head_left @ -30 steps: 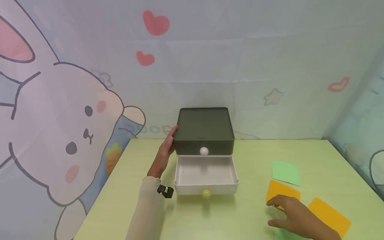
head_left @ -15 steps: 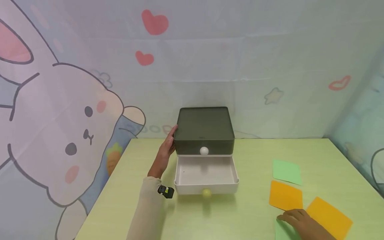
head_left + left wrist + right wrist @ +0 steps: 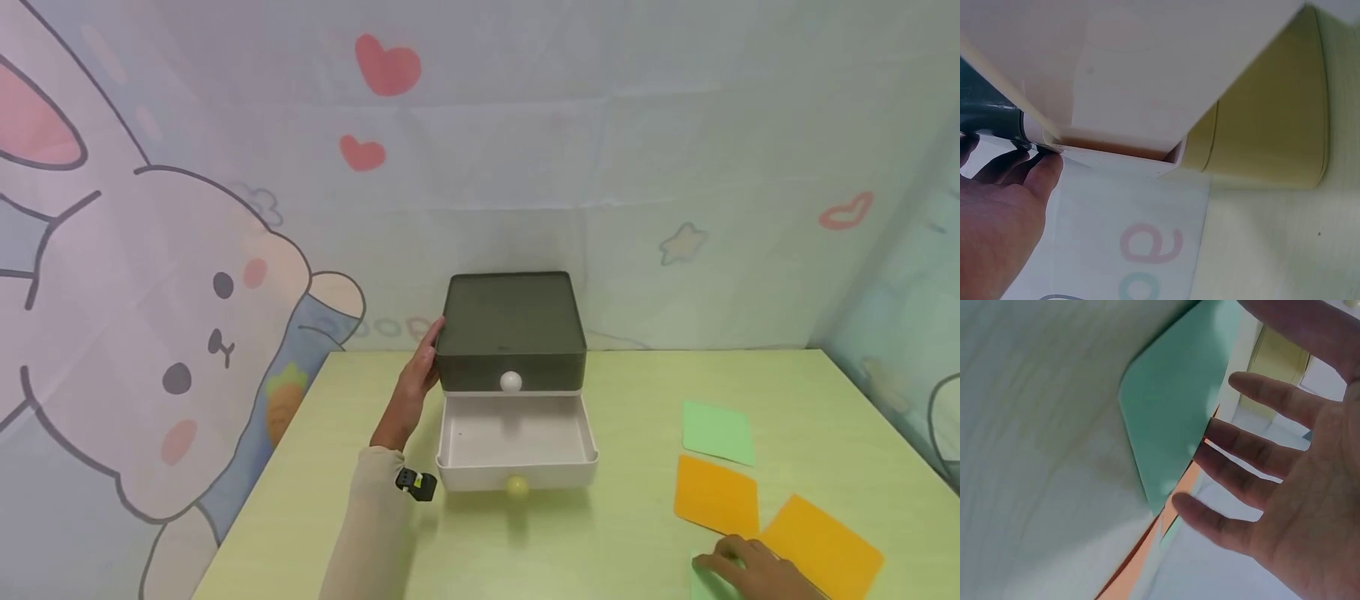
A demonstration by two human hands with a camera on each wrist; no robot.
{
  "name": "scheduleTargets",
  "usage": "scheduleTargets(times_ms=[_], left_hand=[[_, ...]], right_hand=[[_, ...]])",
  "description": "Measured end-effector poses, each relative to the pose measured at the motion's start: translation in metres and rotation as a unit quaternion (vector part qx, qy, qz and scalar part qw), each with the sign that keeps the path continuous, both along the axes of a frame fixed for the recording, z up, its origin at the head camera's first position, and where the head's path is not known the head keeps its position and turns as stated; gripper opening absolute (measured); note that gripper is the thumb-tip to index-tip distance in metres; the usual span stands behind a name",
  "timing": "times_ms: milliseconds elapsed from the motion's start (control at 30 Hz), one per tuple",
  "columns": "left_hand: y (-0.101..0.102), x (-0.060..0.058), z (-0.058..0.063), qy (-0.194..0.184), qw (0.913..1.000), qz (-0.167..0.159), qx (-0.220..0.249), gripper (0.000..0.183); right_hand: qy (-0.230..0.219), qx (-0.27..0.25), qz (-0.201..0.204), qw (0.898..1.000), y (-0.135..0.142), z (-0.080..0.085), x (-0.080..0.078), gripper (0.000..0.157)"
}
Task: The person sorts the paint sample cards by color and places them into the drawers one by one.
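My left hand rests with extended fingers along the left side of a small drawer unit, against its dark green upper tier. Below that, a white drawer is pulled out toward me, nothing lying in it, a yellow knob at its front. A yellow lower tier shows in the left wrist view. At the front right, my right hand is over a green card. Its fingers are spread and nearly straight in the right wrist view, fingertips at the card's edge; the head view cuts off part of both.
An orange card lies just beyond the right hand, with another orange card to its right. Farther back is a second green card. A cartoon-printed cloth hangs behind the pale green-yellow table.
My right hand has moved from above the nearer orange card toward the front, over the front green card. The orange card shifted slightly right. My left hand stays at the drawer unit.
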State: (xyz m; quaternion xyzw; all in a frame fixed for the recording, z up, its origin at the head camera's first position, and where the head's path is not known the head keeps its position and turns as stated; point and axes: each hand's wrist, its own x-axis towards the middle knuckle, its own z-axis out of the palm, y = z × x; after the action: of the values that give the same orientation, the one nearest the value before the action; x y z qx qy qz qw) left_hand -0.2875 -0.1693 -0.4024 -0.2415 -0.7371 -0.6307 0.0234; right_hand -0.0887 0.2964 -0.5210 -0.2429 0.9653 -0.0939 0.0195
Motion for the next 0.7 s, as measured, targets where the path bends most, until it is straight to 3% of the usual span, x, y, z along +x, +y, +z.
scheduleTargets(times_ms=[100, 233, 433, 500, 600, 700], left_hand=[[0.0, 0.0, -0.001, 0.0, 1.0, -0.001, 0.001, 0.06], [0.0, -0.001, -0.002, -0.002, 1.0, -0.003, 0.0, 0.059], [-0.002, 0.001, -0.002, -0.006, 1.0, 0.004, -0.005, 0.056], [-0.002, 0.002, -0.002, -0.005, 0.9999, 0.005, -0.008, 0.057], [-0.002, 0.002, 0.0, -0.003, 1.0, 0.005, -0.008, 0.058], [-0.001, 0.001, 0.001, -0.003, 1.0, 0.0, -0.006, 0.059]], right_hand=[[-0.034, 0.018, -0.02, 0.999, -0.002, 0.003, 0.0, 0.058], [-0.027, 0.015, -0.002, 1.0, -0.004, 0.012, -0.002, 0.058], [0.052, -0.01, 0.063, 0.997, -0.015, 0.042, -0.008, 0.07], [0.063, -0.005, 0.065, 0.996, -0.02, 0.056, -0.012, 0.078], [0.06, 0.015, 0.052, 0.997, -0.029, 0.078, -0.016, 0.078], [0.123, 0.022, 0.069, 0.99, -0.036, 0.095, -0.021, 0.077]])
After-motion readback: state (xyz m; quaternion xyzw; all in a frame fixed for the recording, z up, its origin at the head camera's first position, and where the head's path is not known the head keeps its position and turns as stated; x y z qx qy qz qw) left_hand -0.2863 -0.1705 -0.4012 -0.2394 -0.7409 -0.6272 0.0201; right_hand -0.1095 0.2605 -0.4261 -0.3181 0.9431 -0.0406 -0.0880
